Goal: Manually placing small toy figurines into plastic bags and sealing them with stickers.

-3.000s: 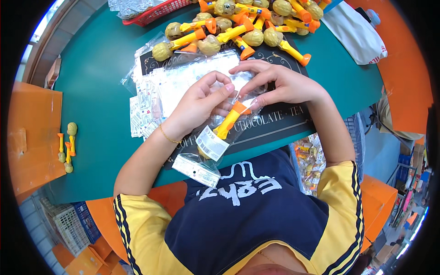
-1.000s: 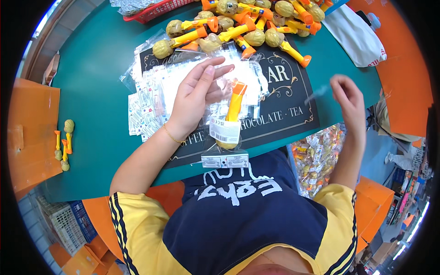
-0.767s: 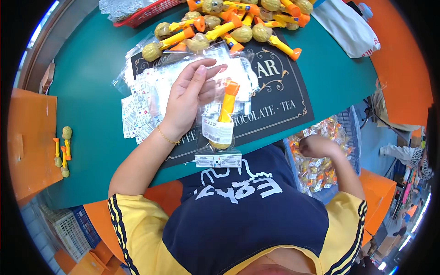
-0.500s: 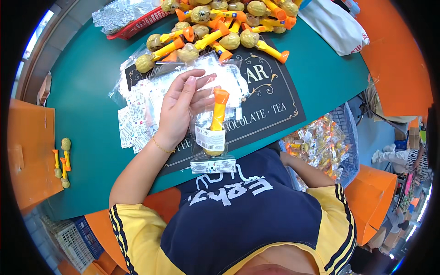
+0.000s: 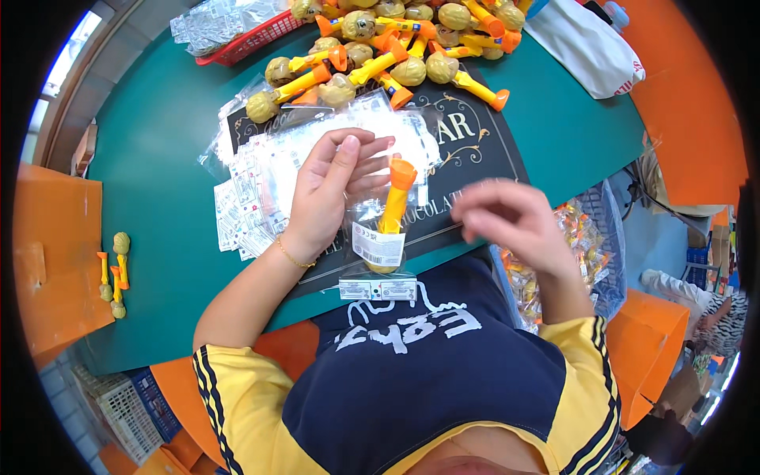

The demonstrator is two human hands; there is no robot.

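Several left fingers (image 5: 345, 156) parted beside bagged toy (image 5: 392, 210), touch unclear; right fingers (image 5: 499, 192) half-curled, blurred

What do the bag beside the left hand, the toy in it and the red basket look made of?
Bag: apparently thin plastic film, clear and glossy, with bright glints. Toy: probably hard moulded plastic, with smooth yellow and orange parts. Red basket: likely rigid plastic, given its uniform colour and perforated wall.

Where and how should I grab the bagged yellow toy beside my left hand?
Probably the slim yellow stem, through the clear bag, coming from the right: it narrows between the flared orange end and gold head, and your left hand crowds its left side.
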